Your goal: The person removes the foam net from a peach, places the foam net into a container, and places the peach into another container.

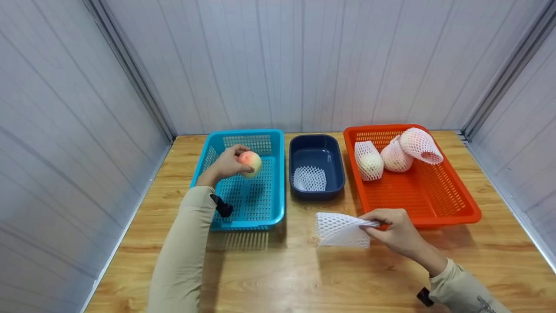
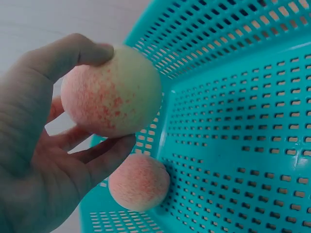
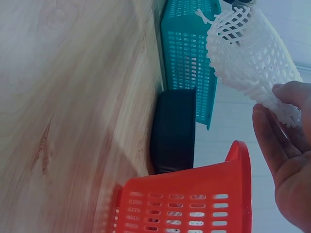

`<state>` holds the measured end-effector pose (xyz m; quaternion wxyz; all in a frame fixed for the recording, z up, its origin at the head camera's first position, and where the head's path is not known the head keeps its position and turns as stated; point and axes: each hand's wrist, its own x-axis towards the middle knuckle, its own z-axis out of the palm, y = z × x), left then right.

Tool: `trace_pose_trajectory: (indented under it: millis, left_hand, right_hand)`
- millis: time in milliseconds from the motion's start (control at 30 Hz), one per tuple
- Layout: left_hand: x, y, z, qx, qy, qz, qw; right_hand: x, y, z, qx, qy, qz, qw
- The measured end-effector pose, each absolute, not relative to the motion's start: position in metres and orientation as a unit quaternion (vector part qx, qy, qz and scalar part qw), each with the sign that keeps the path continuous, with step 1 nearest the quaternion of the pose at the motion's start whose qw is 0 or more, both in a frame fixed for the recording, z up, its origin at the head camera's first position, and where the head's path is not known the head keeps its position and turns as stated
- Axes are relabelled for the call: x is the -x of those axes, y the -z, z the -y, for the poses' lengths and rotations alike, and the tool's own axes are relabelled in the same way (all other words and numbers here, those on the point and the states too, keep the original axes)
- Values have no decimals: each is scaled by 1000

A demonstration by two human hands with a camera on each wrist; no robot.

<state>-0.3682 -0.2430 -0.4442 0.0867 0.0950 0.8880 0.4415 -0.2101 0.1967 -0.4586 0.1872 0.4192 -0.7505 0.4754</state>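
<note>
At the left, we see a beige sleeve point(image 1: 180, 248) reaching over the rim of the blue basket point(image 1: 280, 187). The left hand point(image 1: 226, 165) grips a red-and-yellow peach point(image 1: 253, 165), with the thumb on one side and the fingers on the other. We locate this peach above the basket floor, clear of it. In the left wrist view, we find a second peach point(image 2: 139, 183) low in a corner of the same basket.

Next to the right, we note the dark blue bin point(image 1: 319, 154), standing between the two baskets on the wooden table point(image 1: 269, 282). A white foam net point(image 1: 309, 178) lies inside, toward the near end.

In front of the bin, we see a loose foam sleeve point(image 1: 341, 230) raised off the table. The right hand point(image 1: 397, 232) pinches its right end between thumb and fingers; the rest extends leftward.

At the right, we identify the red basket point(image 1: 404, 200), which contains three netted fruits. The left netted fruit point(image 1: 369, 163) sits near the left wall; the middle netted fruit point(image 1: 396, 156) is partly covered by the right netted fruit point(image 1: 418, 145), which tilts at the far right.
</note>
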Motion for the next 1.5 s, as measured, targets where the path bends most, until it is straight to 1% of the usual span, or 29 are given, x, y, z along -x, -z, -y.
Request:
trace_pose_trajectory:
  millis: [133, 400, 667, 800, 867, 933, 1033, 1167, 1267, 1367, 1500]
  left_hand:
    - [378, 448, 238, -75, -416, -902, 93]
    - [398, 454, 233, -46, -379, -921, 80]
    - [410, 459, 230, -67, -343, -934, 66]
    - [414, 464, 230, -75, -338, -935, 75]
    - [416, 466, 229, -75, -338, -934, 82]
    - [416, 468, 230, -73, -341, -933, 88]
    - [415, 469, 232, -67, -349, -930, 93]
    - [414, 470, 234, -63, -347, -931, 92]
    - [414, 472, 233, -69, -339, -934, 90]
    - [414, 474, 231, -74, -338, -934, 92]
    - [414, 474, 228, -83, -332, -935, 91]
  right_hand:
    - [211, 461, -198, -419, -475, 752, 182]
    - [213, 463, -197, -421, -475, 753, 176]
    - [214, 466, -196, -417, -478, 750, 188]
    - [215, 466, -194, -414, -482, 749, 189]
    - [216, 465, -192, -395, -489, 756, 182]
    - [219, 464, -189, -373, -494, 763, 187]
    - [229, 465, -181, -340, -487, 772, 226]
    - [250, 462, -160, -295, -459, 777, 313]
    - [263, 455, -141, -255, -437, 784, 359]
    - [275, 450, -123, -218, -408, 796, 390]
    - [292, 451, -104, -167, -374, 815, 409]
